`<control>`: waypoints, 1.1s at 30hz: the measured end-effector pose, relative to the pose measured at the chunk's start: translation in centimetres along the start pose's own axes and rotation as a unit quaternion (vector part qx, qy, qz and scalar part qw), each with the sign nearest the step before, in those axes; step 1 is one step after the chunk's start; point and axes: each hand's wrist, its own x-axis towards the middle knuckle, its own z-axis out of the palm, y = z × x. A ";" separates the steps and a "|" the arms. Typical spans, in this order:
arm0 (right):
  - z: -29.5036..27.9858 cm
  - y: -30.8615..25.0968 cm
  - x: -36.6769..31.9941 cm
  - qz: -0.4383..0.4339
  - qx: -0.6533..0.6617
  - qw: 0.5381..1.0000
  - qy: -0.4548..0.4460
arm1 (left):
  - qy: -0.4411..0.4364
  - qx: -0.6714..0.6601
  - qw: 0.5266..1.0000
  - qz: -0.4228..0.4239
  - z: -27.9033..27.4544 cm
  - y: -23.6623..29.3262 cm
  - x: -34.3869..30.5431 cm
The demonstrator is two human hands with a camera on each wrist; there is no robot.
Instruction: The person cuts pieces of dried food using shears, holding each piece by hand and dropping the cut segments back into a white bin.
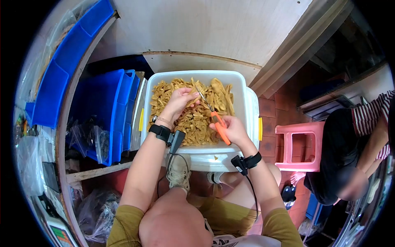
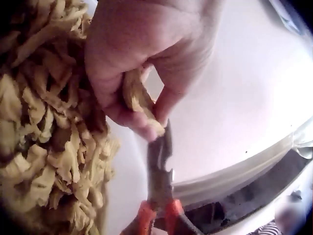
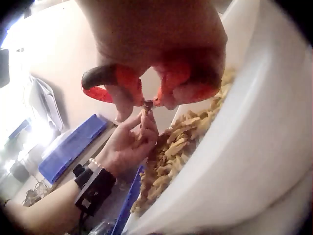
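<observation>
A white tub [image 1: 240,82] holds a heap of yellow-brown pieces [image 1: 197,127], with longer ones [image 1: 222,94] at its far right. Above the heap, the left hand [image 1: 180,103] pinches one piece [image 2: 137,98] between thumb and fingers. The right hand [image 1: 233,131] grips orange-handled scissors [image 1: 221,128], its fingers through the handle loops [image 3: 115,85]. In the left wrist view the scissor blades [image 2: 160,166] reach up to the piece's end at the left fingertips. Whether the blades touch the piece I cannot tell.
Blue bins [image 1: 103,111] stand left of the tub, beside a wooden shelf edge [image 1: 98,172]. A pink stool [image 1: 299,146] is at the right, near a seated person in a striped top [image 1: 372,117]. A pale panel [image 1: 197,29] rises behind the tub. Cables hang from both wrists.
</observation>
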 end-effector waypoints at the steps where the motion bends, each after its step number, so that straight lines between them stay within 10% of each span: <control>1: 0.2 0.2 0.1 0.000 -0.008 1.000 0.006 | -0.011 0.006 1.000 -0.006 -0.3 -0.2 0.1; 20: 1.1 2.5 0.2 -0.057 0.169 0.984 0.023 | 0.009 0.213 0.973 -0.088 2.7 3.8 0.8; 22: 0.8 4.8 2.3 0.038 0.313 0.948 0.037 | 0.040 0.346 0.934 0.075 2.0 -0.8 6.8; 26: 0.4 5.0 0.6 -0.031 0.127 0.991 0.019 | -0.044 0.223 0.973 -0.041 3.2 3.3 4.0; 29: -0.4 6.0 1.2 -0.018 0.180 0.983 0.024 | -0.040 0.430 0.889 0.150 2.8 2.1 3.4; 33: 1.3 6.0 2.0 -0.046 0.337 0.940 0.008 | 0.054 0.223 0.972 -0.046 2.7 2.1 3.5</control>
